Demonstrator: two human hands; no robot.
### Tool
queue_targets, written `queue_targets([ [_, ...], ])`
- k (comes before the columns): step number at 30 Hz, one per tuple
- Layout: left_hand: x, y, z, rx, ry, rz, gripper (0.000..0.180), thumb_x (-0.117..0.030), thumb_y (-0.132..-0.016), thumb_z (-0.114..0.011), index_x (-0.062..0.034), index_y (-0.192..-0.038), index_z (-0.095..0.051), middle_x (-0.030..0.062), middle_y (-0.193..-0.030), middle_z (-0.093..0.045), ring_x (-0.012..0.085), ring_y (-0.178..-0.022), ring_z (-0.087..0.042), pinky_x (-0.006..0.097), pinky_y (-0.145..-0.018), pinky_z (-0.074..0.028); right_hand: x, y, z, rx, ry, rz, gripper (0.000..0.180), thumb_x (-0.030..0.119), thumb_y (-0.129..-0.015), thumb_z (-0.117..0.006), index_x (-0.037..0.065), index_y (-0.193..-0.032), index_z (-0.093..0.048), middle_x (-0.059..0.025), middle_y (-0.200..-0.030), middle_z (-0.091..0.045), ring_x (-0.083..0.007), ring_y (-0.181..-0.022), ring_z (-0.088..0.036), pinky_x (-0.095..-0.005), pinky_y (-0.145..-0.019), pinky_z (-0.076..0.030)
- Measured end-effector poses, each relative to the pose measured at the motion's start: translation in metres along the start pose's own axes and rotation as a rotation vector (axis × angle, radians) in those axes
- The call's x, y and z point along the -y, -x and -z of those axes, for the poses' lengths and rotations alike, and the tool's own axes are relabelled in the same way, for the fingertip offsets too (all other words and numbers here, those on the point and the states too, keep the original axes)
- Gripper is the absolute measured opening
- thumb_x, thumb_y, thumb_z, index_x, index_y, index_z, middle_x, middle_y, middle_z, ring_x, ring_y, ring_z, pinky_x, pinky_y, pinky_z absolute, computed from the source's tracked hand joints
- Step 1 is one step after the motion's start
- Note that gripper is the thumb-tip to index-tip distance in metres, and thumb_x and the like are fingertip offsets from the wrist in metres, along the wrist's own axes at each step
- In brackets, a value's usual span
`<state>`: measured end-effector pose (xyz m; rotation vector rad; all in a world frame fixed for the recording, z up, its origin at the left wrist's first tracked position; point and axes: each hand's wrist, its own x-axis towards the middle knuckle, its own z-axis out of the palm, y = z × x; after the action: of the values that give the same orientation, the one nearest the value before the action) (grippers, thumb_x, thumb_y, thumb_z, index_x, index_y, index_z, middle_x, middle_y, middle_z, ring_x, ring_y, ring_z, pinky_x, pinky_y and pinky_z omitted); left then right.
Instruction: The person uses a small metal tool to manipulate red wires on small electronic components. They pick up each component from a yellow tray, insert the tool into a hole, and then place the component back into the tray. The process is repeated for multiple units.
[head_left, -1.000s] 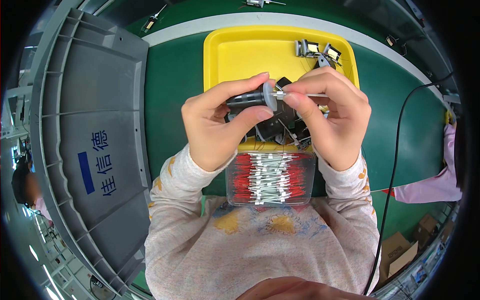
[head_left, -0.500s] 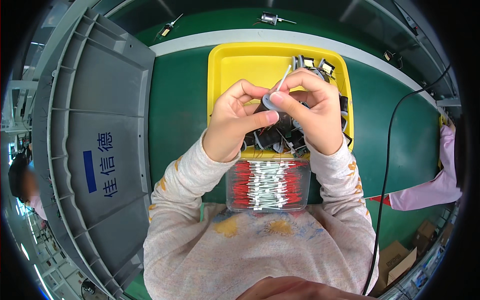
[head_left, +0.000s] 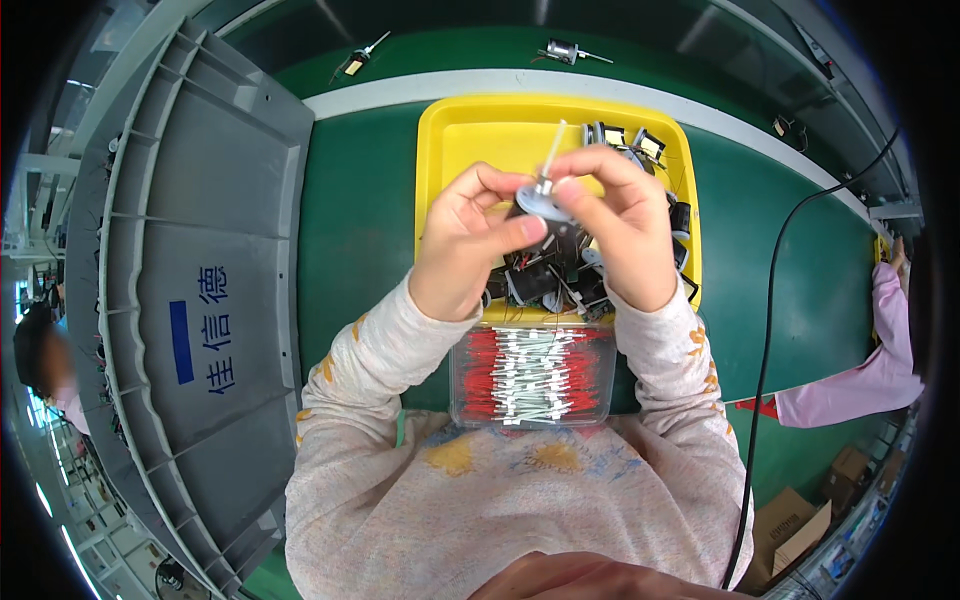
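Above the yellow tray, my left hand [head_left: 465,235] is closed on a small motor-like part with a grey round flange [head_left: 538,203] and a dark body mostly hidden by my fingers. A thin whitish rod [head_left: 555,147] stands up from the flange, slightly tilted, with a metallic-looking collar at its base. My right hand [head_left: 625,215] is curled, thumb and forefinger at the flange's right edge beside the rod; blur hides exactly what they pinch. Dark cylindrical parts [head_left: 530,283] with thin wires lie below my hands in the yellow tray [head_left: 480,112].
A clear box [head_left: 535,375] of red-and-white thin pieces stands before me. Left is a large grey crate [head_left: 215,180]. Beyond the white ledge lie two similar parts with rods [head_left: 562,50]. A black cable [head_left: 775,290] hangs at right, near another person's pink sleeve [head_left: 850,385].
The flange has tipped to face more upward, and the rod stands more upright with its collar now showing. My right fingertips have shifted slightly right. The whole view has moved a little.
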<state>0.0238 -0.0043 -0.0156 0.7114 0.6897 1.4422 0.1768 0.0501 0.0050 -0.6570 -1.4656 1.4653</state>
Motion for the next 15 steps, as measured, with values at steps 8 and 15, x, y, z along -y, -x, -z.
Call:
queue_targets([
  [8, -0.019, -0.182, 0.080, -0.298, -0.862, 0.053, 0.026, -0.020, -0.085, -0.063, -0.0074, -0.107, -0.062, 0.0066, -0.102, -0.064, 0.0158, -0.092, -0.061, 0.027, -0.081, -0.049, 0.043, 0.024, 0.035, -0.241, 0.099, 0.295, 0.032, 0.013, -0.087, -0.053, -0.005, -0.112, -0.052, -0.0137, -0.111, -0.055, -0.0209, -0.105, -0.052, -0.0357, -0.088, -0.047],
  [15, -0.002, -0.244, 0.130, -0.363, -1.942, -0.271, 0.034, -0.033, -0.078, -0.069, -0.0160, -0.107, -0.065, 0.0063, -0.104, -0.065, 0.0246, -0.090, -0.063, 0.035, -0.085, -0.049, 0.047, 0.053, 0.065, -0.456, 0.239, 0.291, 0.034, 0.011, -0.084, -0.055, -0.006, -0.112, -0.050, -0.0163, -0.112, -0.052, -0.0262, -0.106, -0.051, -0.0421, -0.086, -0.048],
])
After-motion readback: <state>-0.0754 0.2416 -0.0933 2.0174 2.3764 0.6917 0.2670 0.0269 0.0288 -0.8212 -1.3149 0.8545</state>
